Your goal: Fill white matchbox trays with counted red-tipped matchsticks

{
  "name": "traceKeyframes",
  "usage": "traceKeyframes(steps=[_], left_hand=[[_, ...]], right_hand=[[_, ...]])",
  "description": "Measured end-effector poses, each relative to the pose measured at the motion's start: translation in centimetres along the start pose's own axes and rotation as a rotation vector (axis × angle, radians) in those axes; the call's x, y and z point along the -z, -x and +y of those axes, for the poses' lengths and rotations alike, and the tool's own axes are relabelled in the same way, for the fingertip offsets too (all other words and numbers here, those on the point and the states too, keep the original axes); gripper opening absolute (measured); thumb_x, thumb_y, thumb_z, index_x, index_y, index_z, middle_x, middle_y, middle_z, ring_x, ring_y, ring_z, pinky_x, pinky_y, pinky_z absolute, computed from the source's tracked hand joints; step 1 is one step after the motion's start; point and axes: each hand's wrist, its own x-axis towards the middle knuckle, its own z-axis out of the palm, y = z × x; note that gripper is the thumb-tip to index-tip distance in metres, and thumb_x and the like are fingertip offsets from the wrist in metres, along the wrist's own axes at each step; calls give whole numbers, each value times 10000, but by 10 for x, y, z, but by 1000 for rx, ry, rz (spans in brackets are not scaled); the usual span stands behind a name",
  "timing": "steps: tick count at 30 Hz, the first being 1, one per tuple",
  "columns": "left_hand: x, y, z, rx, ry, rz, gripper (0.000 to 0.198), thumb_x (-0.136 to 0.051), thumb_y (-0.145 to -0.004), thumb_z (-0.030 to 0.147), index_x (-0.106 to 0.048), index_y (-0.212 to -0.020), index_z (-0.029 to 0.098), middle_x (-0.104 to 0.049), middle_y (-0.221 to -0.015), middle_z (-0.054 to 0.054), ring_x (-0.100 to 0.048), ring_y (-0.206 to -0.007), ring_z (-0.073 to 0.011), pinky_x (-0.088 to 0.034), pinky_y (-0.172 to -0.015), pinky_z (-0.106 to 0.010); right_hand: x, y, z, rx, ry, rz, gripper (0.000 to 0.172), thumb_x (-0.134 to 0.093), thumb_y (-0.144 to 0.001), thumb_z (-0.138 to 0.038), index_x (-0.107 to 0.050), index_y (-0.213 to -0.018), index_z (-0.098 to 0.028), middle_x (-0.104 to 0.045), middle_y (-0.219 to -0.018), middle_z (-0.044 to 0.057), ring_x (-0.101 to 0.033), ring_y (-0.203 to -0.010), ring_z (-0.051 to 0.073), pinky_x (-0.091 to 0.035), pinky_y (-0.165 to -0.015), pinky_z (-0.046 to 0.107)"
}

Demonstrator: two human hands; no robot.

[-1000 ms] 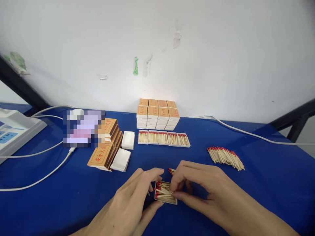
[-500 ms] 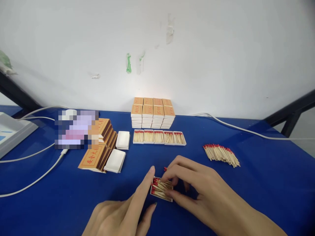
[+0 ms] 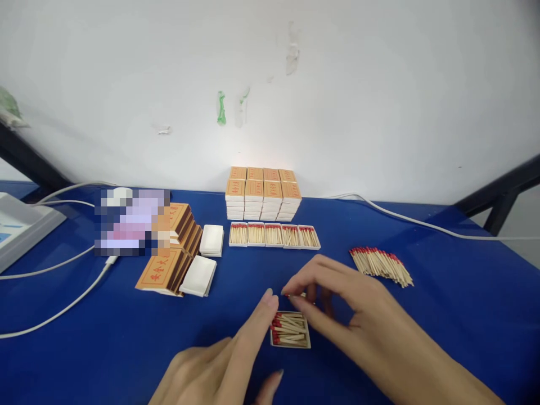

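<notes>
An open white matchbox tray [image 3: 291, 331] full of red-headed matches lies on the blue table between my hands. My left hand [image 3: 236, 354] has its index finger stretched out to the tray's left edge, thumb apart, and holds nothing. Just above the tray's top edge, my right hand [image 3: 337, 298] pinches one or more matches between thumb and index finger; how many is hard to tell. Behind, five filled trays [image 3: 273, 235] stand side by side in a row. A loose pile of matches [image 3: 382, 265] lies to the right, beyond my right hand.
Stacked orange matchboxes [image 3: 264, 194] stand by the wall. On the left are orange box sleeves [image 3: 162, 270], white trays in two stacks [image 3: 199, 275], a blurred-out device [image 3: 135, 219] and white cables [image 3: 63, 310]. Another cable [image 3: 405, 219] runs along the back right.
The matchbox tray has shifted slightly right and turned straighter. My right hand's fingertips have lifted out of it to its top edge, and my left index finger has followed the tray rightward.
</notes>
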Motion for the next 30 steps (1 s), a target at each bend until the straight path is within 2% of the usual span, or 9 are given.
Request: traceKeyframes(steps=[2, 4, 7, 9, 12, 18, 23, 27, 30], left_hand=[[2, -7, -3, -18, -10, -20, 563, -429, -1251, 408, -393, -1737, 127, -871, -1276, -94, -898, -1002, -206, -724, -862, -256], [2, -11, -4, -7, -33, -50, 548, -342, -1268, 463, -413, -1706, 142, -869, -1289, -91, -897, -1017, -214, -736, -835, -285], [0, -14, -4, -9, -33, -28, 492, -318, -1274, 473, -434, -1653, 182, -879, -1260, -71, -900, -998, -218, -747, -788, -300], [-1, -14, -6, 14, 55, -15, 437, -342, -1275, 459, -430, -1630, 218, -881, -1257, -43, -888, -831, -166, -734, -728, -249], [2, -12, -8, 83, 136, -4, 418, -472, -1239, 413, -427, -1628, 269, -879, -1262, -13, -701, -472, -103, -679, -561, -213], [5, -11, -11, 160, 127, -20, 708, -702, -1041, 297, -388, -1677, 308, -851, -1327, -26, -589, -453, -115, -641, -505, -259], [3, -12, -10, 209, 180, -73, 779, -709, -997, 224, -360, -1675, 384, -857, -1229, 50, -524, -436, -111, -622, -508, -251], [5, -14, -10, 245, 180, -42, 802, -716, -980, 233, -374, -1684, 404, -851, -1253, 52, -511, -446, -112, -619, -526, -257], [5, -15, -12, 225, 196, -79, 818, -701, -972, 217, -348, -1689, 393, -851, -1240, 47, -485, -431, -113, -591, -490, -249]], right_hand=[[2, -1, 7, -25, 115, 128, 124, -640, -1108, -297, -758, -1072, -304, -719, -1057, 2, -681, -856, 163, -546, -726, 319], [4, -1, 16, -59, 218, 187, 110, -650, -1102, -335, -753, -1130, -309, -710, -1115, 14, -684, -881, 178, -548, -751, 346], [3, -2, 26, -87, 272, 117, 165, -618, -1128, -391, -741, -1227, -342, -694, -1237, 13, -700, -953, 183, -560, -802, 361], [2, -2, 28, -94, 264, 65, 189, -577, -1154, -417, -732, -1245, -357, -684, -1274, 7, -704, -990, 179, -568, -830, 361], [2, -2, 26, -76, 246, 8, 191, -558, -1170, -432, -725, -1226, -357, -680, -1275, 2, -703, -1044, 179, -575, -881, 364], [-2, -2, 28, -34, 315, -5, 154, -652, -1132, -439, -727, -1163, -307, -691, -1204, 34, -711, -978, 209, -591, -847, 400], [-2, -2, 31, 138, 400, -10, 162, -620, -1148, -285, -709, -1013, -267, -705, -1071, 39, -706, -992, 235, -603, -806, 381], [-4, -2, 31, 313, 529, 19, 195, -588, -1143, -197, -701, -990, -239, -716, -1011, 47, -690, -946, 251, -605, -777, 392], [-8, -3, 34, 360, 627, 59, 238, -552, -1138, -147, -693, -961, -222, -696, -979, 59, -657, -906, 260, -591, -755, 411]])
